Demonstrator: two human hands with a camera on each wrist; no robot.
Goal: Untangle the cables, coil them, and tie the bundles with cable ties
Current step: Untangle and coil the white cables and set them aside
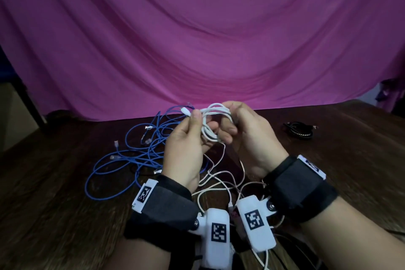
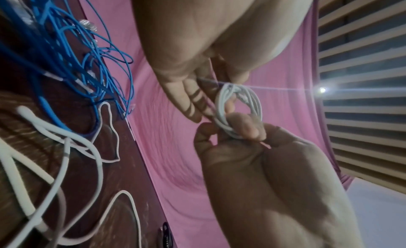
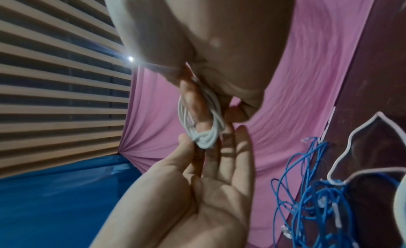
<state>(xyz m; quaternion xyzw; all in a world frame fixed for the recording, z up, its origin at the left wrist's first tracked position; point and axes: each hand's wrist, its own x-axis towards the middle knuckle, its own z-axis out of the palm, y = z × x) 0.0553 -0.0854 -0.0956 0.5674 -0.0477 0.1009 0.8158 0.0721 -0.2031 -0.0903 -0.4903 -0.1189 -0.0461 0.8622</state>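
- The white cable coil point(image 1: 213, 123) is held up in the air between both hands, above the wooden table point(image 1: 328, 160) and in front of the pink cloth point(image 1: 197, 39).
- The right hand point(image 1: 247, 136) has its fingers curled through and around the coil's loops, gripping them on the right side; in the right wrist view one finger passes through the ring of loops.
- The left hand point(image 1: 186, 149) pinches the coil's left side between thumb and fingertips, near a white plug end point(image 1: 186, 110); its other fingers are nearly straight, palm open toward the coil.
- A loose tail of white cable point(image 1: 221, 180) hangs from the coil down to the table, between the wrists.
- Blue cables point(image 1: 135, 153) lie tangled on the table, left of the hands.
- A black bundle point(image 1: 299, 130) lies on the table well apart, to the right.
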